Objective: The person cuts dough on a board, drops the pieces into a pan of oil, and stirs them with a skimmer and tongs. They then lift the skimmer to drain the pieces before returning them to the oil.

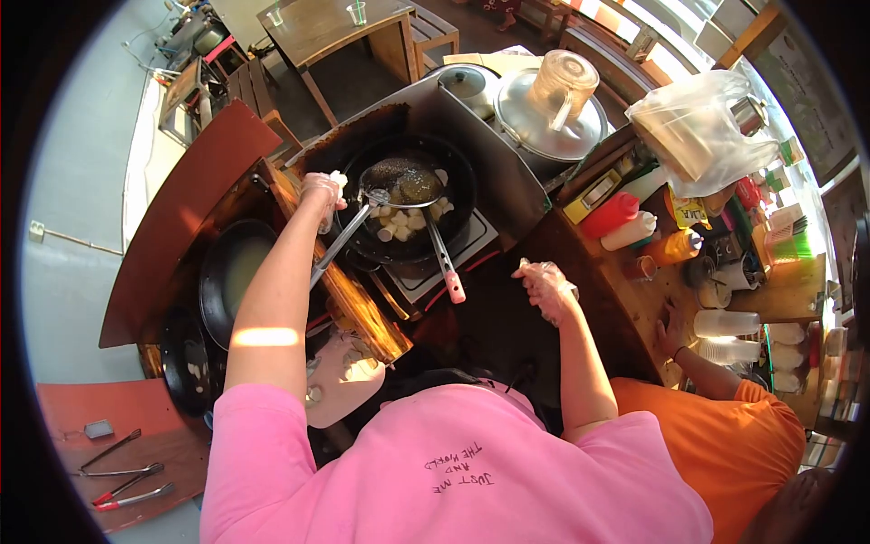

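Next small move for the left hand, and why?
Probably ease the left hand over the wok and release the white piece low, to limit splashing. The hand appears to hold that piece just beside the wok's rim, and similar pale pieces already lie in the wok.

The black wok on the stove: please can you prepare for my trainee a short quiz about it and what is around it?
1. True or false: the left hand is beside the wok, not down among the white pieces in it.
2. The handle crossing the near edge of the wok has an end coloured: a) blue, b) pinkish red, c) green.
3. Fill the gap: the co-worker's shirt is ______.

Key: 1 true; 2 b; 3 orange.
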### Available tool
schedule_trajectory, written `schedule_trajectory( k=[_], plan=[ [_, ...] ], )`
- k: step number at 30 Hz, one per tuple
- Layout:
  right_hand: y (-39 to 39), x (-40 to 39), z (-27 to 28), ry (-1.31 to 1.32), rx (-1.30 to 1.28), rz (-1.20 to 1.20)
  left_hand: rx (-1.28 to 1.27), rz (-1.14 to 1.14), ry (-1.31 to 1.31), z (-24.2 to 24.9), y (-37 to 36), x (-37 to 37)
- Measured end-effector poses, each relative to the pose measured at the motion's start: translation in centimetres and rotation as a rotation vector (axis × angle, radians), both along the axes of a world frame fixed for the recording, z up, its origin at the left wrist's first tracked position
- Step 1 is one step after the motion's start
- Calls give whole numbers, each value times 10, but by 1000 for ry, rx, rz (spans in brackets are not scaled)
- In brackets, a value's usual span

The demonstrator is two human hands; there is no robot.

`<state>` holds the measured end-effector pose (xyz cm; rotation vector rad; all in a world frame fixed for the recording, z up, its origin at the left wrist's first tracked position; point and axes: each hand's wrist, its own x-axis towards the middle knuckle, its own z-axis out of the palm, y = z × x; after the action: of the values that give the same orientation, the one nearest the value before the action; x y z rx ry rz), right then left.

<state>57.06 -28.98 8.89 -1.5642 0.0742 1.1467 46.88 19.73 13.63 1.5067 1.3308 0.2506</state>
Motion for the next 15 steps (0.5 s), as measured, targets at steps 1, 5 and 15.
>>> schedule_trajectory(
  k=[1, 5, 15],
  plan=[
    [0, -7, 7, -41, -36, 11, 432, -673, 535, 19, -4, 6],
    [-6, -15, 5, -24, -125, 49, 654, -1008, 1051, 10, 6, 31],
    [-14, -13, 21, -81, -52, -3, 298, -384, 337, 37, 0, 25]
  ],
)
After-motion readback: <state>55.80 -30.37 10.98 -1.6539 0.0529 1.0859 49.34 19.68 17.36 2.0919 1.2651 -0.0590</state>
